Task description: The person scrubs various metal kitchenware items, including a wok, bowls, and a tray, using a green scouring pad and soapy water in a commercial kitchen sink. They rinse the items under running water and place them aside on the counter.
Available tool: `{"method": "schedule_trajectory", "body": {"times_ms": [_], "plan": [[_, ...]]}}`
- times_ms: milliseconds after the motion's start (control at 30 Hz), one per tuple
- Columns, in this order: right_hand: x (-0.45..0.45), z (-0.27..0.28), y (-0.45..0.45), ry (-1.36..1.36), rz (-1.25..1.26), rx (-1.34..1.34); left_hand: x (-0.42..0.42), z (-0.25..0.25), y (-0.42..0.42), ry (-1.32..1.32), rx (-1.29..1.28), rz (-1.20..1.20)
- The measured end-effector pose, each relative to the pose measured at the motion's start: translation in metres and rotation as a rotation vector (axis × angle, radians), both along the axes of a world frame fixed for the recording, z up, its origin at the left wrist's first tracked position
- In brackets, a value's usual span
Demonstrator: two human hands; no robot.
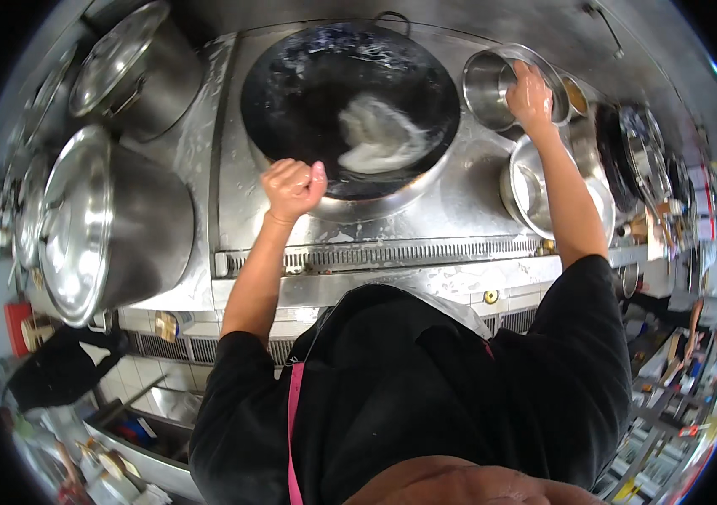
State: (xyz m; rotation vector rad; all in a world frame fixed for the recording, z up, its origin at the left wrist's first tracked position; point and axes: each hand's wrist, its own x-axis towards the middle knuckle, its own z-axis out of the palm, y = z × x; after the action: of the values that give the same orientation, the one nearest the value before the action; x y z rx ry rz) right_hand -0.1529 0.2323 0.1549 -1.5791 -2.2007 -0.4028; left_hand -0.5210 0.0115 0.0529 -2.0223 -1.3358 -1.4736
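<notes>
A large black wok [308, 107] sits on the steel range in front of me. Whitish, blurred liquid [377, 139] swirls in its near right part. My left hand [294, 188], wet and with fingers curled, is at the wok's near left rim. What lies under those fingers is hidden. My right hand [530, 101], also wet, reaches over a round steel pot [481, 88] to the wok's right, and its fingers close on the edge of a smaller steel bowl [505, 79] inside. The fingertips are partly hidden. Nearer me stands a wide steel basin [513, 189], partly behind my forearm.
Two big lidded stockpots [150, 214] [162, 82] stand on the left. A slotted drain [396, 252] runs along the range's front. A small container of brown contents [576, 98] and stacked pans [642, 151] are at right. A person [705, 315] works far right; another in black [61, 369] is at left.
</notes>
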Motion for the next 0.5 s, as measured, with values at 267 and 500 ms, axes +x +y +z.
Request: {"method": "schedule_trajectory", "body": {"times_ms": [267, 500], "plan": [[0.094, -0.025, -0.122, 0.212, -0.234, -0.060, 0.024, 0.168, 0.089, 0.115, -0.121, -0.026], [0.153, -0.016, -0.151, 0.258, -0.323, -0.028, -0.018, 0.238, 0.196, 0.246, -0.294, -0.017]]}}
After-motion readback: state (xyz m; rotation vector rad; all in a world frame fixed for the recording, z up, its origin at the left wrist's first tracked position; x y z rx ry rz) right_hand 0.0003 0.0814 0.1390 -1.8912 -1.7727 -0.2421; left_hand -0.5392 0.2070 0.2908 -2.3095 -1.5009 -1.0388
